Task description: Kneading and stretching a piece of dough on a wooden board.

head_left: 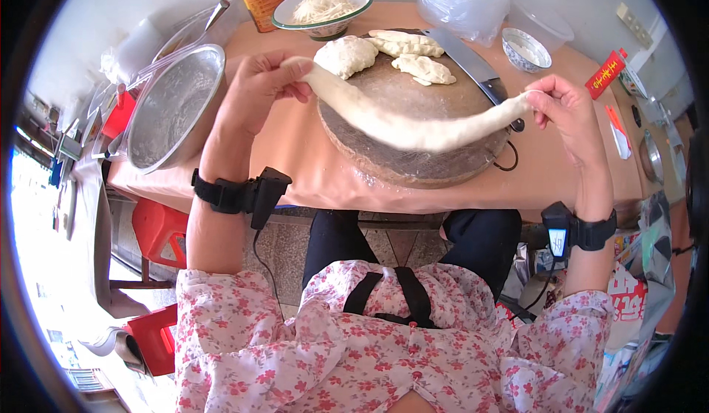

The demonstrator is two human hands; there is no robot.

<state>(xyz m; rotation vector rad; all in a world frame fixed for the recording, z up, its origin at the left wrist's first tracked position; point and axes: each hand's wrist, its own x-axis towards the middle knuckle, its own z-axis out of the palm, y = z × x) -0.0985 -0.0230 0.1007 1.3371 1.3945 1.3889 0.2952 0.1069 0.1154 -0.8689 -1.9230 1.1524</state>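
A steel bowl point(173, 107) sits at your far left on the table point(295, 155). Your left hand point(255, 88) pinches one end of a dough rope point(406, 121), which sags across the round board point(413, 99). Three dough pieces point(346, 56) and a cleaver point(473, 62) lie behind it. Your right hand point(565, 110) pinches the other end.
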